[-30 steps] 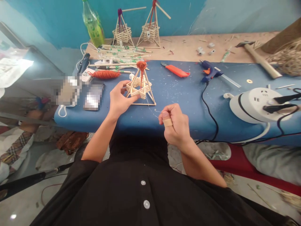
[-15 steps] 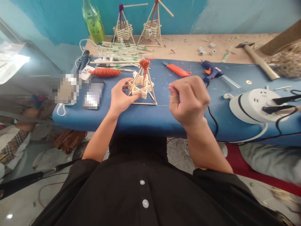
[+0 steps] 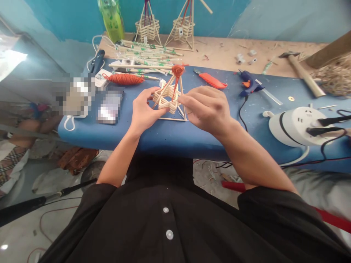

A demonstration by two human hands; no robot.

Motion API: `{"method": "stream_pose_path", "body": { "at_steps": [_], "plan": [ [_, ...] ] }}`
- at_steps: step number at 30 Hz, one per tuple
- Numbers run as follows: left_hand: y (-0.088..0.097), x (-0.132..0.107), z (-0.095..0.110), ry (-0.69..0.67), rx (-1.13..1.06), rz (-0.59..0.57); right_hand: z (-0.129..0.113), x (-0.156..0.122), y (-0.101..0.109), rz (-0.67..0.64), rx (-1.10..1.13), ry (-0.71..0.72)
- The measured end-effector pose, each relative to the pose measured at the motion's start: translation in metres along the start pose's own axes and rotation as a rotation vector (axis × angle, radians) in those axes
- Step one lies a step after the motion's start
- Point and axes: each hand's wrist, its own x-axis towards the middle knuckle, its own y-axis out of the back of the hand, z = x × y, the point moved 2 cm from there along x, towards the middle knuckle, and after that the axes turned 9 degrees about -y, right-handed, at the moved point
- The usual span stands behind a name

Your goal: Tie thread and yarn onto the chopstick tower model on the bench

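Observation:
A small woven basket of pale wooden sticks (image 3: 172,106) hangs inside a tripod stick frame on the blue mat. Orange yarn (image 3: 178,70) binds the frame's top, where a long stick (image 3: 142,67) juts out to the left. My left hand (image 3: 145,111) grips the basket's left side, thumb along the front and fingers behind. My right hand (image 3: 210,109) is closed in a pinch at the basket's right side, close to a frame leg. Whatever lies between its fingertips is hidden.
Orange yarn skein (image 3: 124,79), phone (image 3: 109,106) and wrapped sticks (image 3: 148,51) lie left and behind. An orange-handled cutter (image 3: 212,80), blue glue gun (image 3: 249,83), hammer (image 3: 304,73) and white power strip (image 3: 290,126) are rightward. Two similar stick models (image 3: 182,29) stand at the back.
My right hand has moved left, from above the mat to the basket's right side, still pinched. My left hand keeps its hold on the basket. The view has shifted slightly.

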Motion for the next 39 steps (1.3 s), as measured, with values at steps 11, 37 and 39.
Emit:
{"method": "stream_pose_path", "body": {
  "at_steps": [11,37,39],
  "plan": [
    [-0.002,0.0,-0.005,-0.027,-0.043,-0.029,0.003,0.011,-0.004,-0.03,0.388,-0.2],
    [0.002,0.0,-0.003,0.034,-0.104,-0.02,-0.029,-0.025,-0.027,0.186,-0.064,0.142],
    [0.002,0.0,-0.003,0.038,-0.106,-0.021,-0.03,-0.029,-0.031,0.189,-0.095,0.115]
  ]
}}
